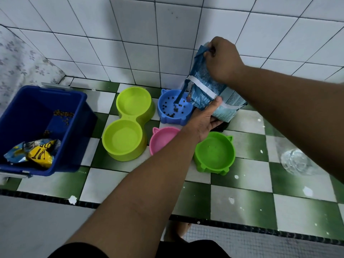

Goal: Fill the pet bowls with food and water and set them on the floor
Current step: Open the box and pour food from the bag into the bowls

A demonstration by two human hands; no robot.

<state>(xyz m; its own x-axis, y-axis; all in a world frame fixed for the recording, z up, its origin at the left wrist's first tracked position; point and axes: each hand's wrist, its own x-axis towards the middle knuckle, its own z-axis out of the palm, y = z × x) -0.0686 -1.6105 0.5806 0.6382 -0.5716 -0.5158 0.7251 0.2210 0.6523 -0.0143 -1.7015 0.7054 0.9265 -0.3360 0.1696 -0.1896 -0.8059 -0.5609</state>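
Note:
A light-blue pet food bag point(206, 86) is tilted over the blue cat-eared bowl point(175, 108), which holds some dark kibble. My right hand point(222, 59) pinches the bag's upper end. My left hand point(203, 120) supports the bag from below, thumb on its front. A lime double bowl point(128, 123), a pink eared bowl point(162, 138) and a green eared bowl point(215, 153) stand without food on the checkered counter point(242, 183). My left forearm covers part of the pink bowl.
A blue plastic bin point(41, 125) at the left holds loose kibble and a yellow-and-blue food packet point(35, 151). A clear water bottle point(296, 162) lies at the right. White tiled wall point(130, 43) behind; the counter's front edge point(223, 220) runs below.

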